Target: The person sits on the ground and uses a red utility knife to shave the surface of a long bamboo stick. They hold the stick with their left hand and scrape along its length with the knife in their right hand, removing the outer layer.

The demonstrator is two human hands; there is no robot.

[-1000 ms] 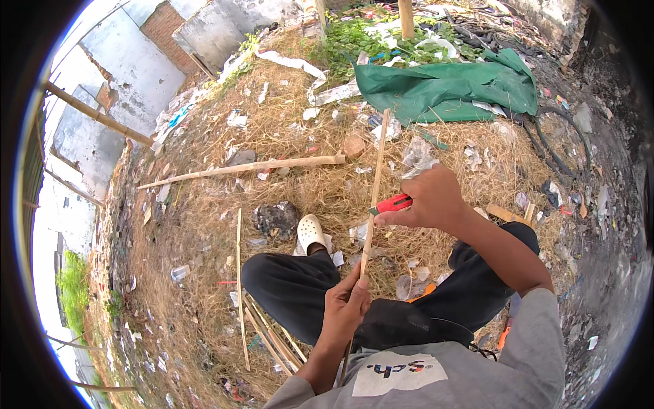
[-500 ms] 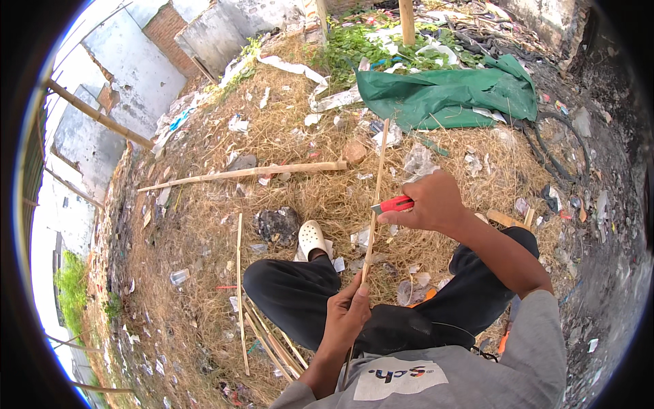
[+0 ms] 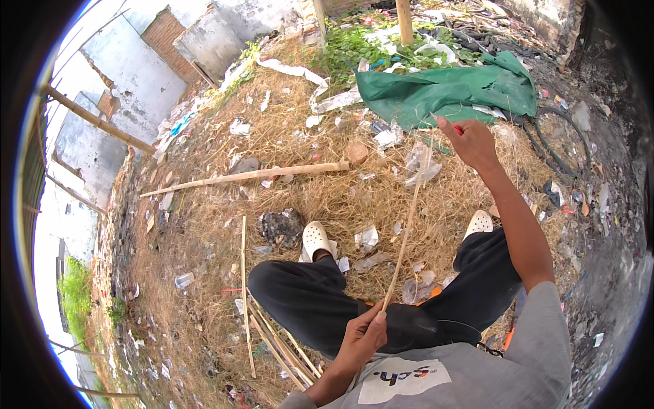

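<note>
My left hand (image 3: 361, 337) is closed around the lower part of a thin bamboo strip (image 3: 407, 238). The strip slants up and slightly right in front of my lap, and its far end stands free. Beyond that end, my right hand (image 3: 471, 144) is raised, closed on a red utility knife (image 3: 458, 129). Most of the knife is hidden by the fingers; its blade points left, apart from the strip. By my left knee lies a single bamboo strip (image 3: 246, 293), with a bundle of several bamboo strips (image 3: 281, 341) beside it.
A longer bamboo piece (image 3: 245, 176) lies across the dry grass ahead. Near my left shoe (image 3: 315, 238) sits a dark lump (image 3: 281, 226). A green tarp (image 3: 443, 95) is crumpled at the far right, beside a black hose (image 3: 555, 160). Litter is scattered around; weathered walls (image 3: 133, 58) stand far left.
My right hand with the knife has moved up and right, away from the strip's middle to past its far end. The strip has tilted further right, and my left hand has shifted slightly right.
</note>
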